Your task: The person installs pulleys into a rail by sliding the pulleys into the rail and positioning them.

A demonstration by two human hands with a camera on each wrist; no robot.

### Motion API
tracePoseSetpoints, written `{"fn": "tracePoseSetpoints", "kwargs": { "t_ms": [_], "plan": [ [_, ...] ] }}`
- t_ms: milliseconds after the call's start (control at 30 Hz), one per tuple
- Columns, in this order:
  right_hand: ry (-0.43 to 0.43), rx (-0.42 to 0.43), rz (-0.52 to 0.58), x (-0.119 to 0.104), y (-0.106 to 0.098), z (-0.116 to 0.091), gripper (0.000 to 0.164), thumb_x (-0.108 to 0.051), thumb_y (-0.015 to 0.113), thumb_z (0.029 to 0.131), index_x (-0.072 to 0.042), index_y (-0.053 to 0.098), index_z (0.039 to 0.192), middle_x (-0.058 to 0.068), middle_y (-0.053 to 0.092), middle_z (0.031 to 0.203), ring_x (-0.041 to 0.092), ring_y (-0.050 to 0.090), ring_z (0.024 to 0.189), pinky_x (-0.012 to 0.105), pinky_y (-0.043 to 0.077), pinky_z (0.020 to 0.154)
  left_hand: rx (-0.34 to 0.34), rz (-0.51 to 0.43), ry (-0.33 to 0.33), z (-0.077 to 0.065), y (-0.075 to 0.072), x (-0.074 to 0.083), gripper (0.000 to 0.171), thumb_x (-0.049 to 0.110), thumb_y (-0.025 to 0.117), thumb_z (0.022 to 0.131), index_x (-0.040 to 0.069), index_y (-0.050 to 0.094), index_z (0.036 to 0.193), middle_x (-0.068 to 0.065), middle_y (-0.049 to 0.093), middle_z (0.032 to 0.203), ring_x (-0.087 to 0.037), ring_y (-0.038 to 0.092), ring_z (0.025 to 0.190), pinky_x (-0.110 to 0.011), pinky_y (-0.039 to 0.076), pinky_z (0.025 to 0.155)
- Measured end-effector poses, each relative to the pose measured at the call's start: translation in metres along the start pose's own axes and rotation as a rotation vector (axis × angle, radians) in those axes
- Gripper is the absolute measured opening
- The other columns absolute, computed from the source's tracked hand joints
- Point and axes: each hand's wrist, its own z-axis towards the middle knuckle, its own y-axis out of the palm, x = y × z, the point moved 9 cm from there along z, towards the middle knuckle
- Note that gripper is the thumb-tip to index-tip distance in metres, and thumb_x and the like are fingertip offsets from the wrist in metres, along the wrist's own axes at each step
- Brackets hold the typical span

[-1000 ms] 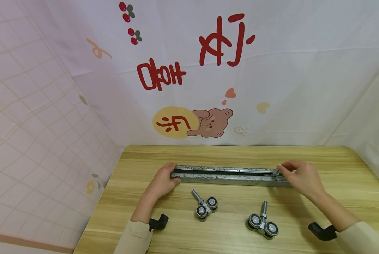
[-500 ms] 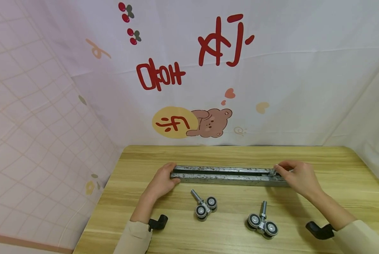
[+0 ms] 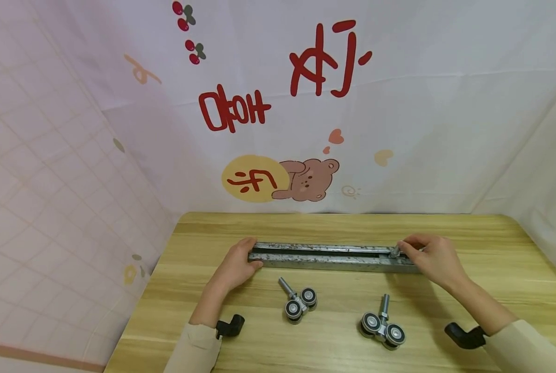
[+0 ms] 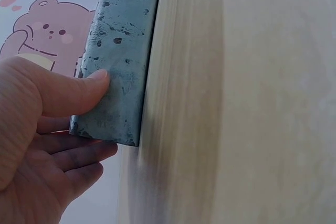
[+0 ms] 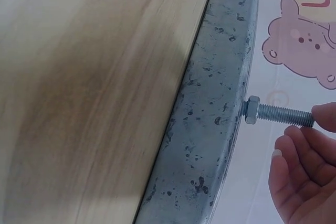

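Note:
A worn grey metal rail (image 3: pixel 324 264) with a slot along its top lies across the table. At its left end my left hand (image 3: pixel 237 263) grips it; in the left wrist view the thumb (image 4: pixel 86 93) presses on the side face and fingers pass underneath. Near the right end, a threaded bolt with a nut (image 5: pixel 281 115) sticks out of the rail's slotted side. My right hand (image 3: pixel 434 259) pinches the bolt's free end between thumb and fingers. Whatever the bolt joins inside the rail is hidden.
Two roller trolleys with threaded stems lie in front of the rail: a left trolley (image 3: pixel 294 310) and a right trolley (image 3: pixel 371 322). The wooden table (image 3: pixel 334 352) ends at a printed cloth (image 3: pixel 422 176) behind.
My right hand and the bolt have slid a little to the left along the rail. My left hand keeps its grip on the rail's left end; the trolleys have not moved.

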Motion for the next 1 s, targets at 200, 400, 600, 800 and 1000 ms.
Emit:
{"fn": "tracePoseSetpoints", "kwargs": {
  "t_ms": [200,400,600,800,1000],
  "plan": [
    [0.002,-0.022,0.01,0.0,0.003,0.001,0.007,-0.011,0.078,0.094,-0.007,0.084,0.094,0.0,0.077,0.082,0.003,0.064,0.069,0.025,0.051,0.057,0.006,0.001,0.0,-0.001,0.0,-0.001,0.069,0.01,0.078,0.096,-0.006,0.045,0.155,-0.024,0.043,0.16,-0.042,0.041,0.148,-0.057,0.04,0.118],
    [0.019,-0.035,0.017,-0.002,0.005,0.002,0.008,-0.013,0.078,0.095,-0.008,0.084,0.093,0.001,0.077,0.083,0.002,0.063,0.07,0.025,0.051,0.057,0.007,0.008,-0.001,-0.001,0.0,-0.001,0.069,0.01,0.078,0.096,-0.007,0.046,0.154,-0.024,0.044,0.159,-0.042,0.041,0.147,-0.056,0.04,0.118],
    [0.022,-0.055,0.019,-0.004,0.008,0.003,0.011,-0.015,0.077,0.096,-0.007,0.084,0.096,0.002,0.078,0.085,0.004,0.064,0.07,0.025,0.051,0.056,0.012,0.004,0.001,0.0,-0.001,-0.001,0.069,0.009,0.078,0.095,-0.008,0.046,0.153,-0.025,0.044,0.158,-0.042,0.042,0.147,-0.056,0.04,0.118],
    [0.001,-0.063,0.018,-0.008,0.01,0.004,0.01,-0.014,0.076,0.097,-0.007,0.083,0.097,0.003,0.078,0.087,0.007,0.067,0.072,0.026,0.054,0.058,0.012,0.001,-0.005,0.0,-0.001,-0.001,0.069,0.01,0.078,0.096,-0.007,0.046,0.154,-0.024,0.044,0.159,-0.042,0.041,0.147,-0.056,0.04,0.118],
    [0.013,-0.075,0.031,-0.01,0.014,0.005,0.011,-0.015,0.076,0.097,-0.007,0.083,0.097,0.003,0.079,0.088,0.008,0.068,0.073,0.026,0.055,0.059,0.005,-0.006,-0.007,-0.001,0.0,-0.001,0.069,0.011,0.077,0.096,-0.006,0.045,0.155,-0.024,0.042,0.16,-0.042,0.04,0.148,-0.057,0.039,0.118]
  ]
}}
